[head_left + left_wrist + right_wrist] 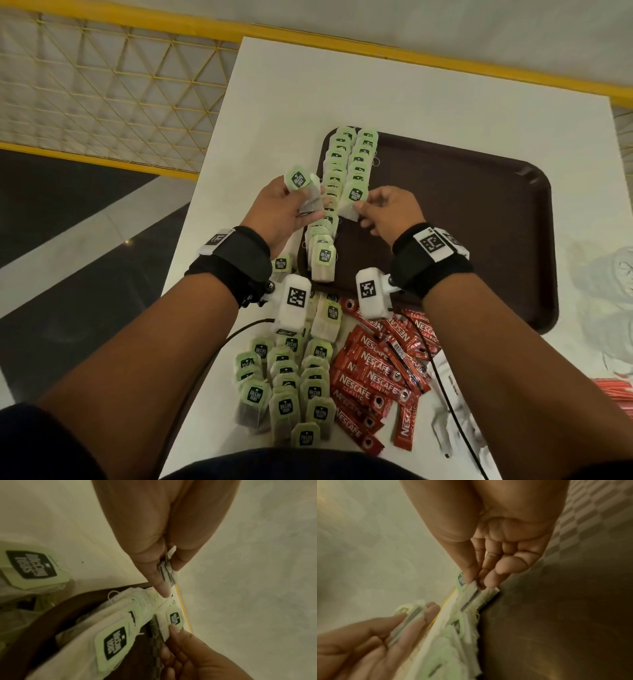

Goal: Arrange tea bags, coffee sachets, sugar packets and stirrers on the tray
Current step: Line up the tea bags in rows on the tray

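Note:
A dark brown tray (479, 222) lies on the white table (291, 85). Two overlapping rows of green-tagged tea bags (342, 161) run along the tray's left side. My left hand (287, 212) holds a small stack of tea bags (305, 188) just left of the rows; the left wrist view shows that stack (167, 569) pinched between thumb and fingers. My right hand (380, 212) pinches one tea bag (352, 200) at the near end of the right row, the tea bag (471, 592) gripped by thumb and fingertips in the right wrist view.
Loose tea bags (287, 390) lie in a pile at the table's near edge, with red coffee sachets (376, 380) beside them on the right. White packets (445, 425) and red stirrers (613, 390) sit further right. A yellow railing (102, 85) borders the table on the left.

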The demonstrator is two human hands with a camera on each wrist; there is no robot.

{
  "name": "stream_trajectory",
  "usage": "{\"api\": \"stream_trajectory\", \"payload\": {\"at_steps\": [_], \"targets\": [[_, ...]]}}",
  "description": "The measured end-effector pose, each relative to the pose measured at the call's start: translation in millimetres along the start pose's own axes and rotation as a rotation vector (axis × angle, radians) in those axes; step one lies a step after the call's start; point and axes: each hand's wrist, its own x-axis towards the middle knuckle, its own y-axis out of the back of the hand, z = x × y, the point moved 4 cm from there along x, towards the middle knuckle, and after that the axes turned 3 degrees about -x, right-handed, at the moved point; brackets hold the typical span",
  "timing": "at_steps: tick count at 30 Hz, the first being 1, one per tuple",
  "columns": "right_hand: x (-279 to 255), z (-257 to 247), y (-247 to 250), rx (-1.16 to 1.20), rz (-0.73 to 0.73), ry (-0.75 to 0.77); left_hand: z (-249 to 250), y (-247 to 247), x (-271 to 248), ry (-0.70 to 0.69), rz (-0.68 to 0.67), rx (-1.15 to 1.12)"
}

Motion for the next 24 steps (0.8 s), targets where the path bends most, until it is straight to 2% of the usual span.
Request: {"api": "stream_trajectory", "payload": {"at_steps": [6,12,15,17,21,24], "targets": [[10,10,0,-0.149,0.074,-0.047,-1,9,-2,-0.025,0.033,0.095],[13,11,-2,-0.218,0.113,-0.08,-3,10,-10,-0.006,0.003,0.11],[10,5,1,-0.219,0.162,-0.028,-3,7,-14,0.002,-0.018,0.118],[2,-4,-1,-0.136,0.111,0.033,-4,6,-14,0.005,-0.016,0.144],[-16,-21,-16,0.056,-0.148,0.121,-6,0,-12,0.005,-0.03,0.211],[-16,-15,-15,0.083,-0.145,0.134,-7,-4,-10,0.013,-0.042,0.23]]}}
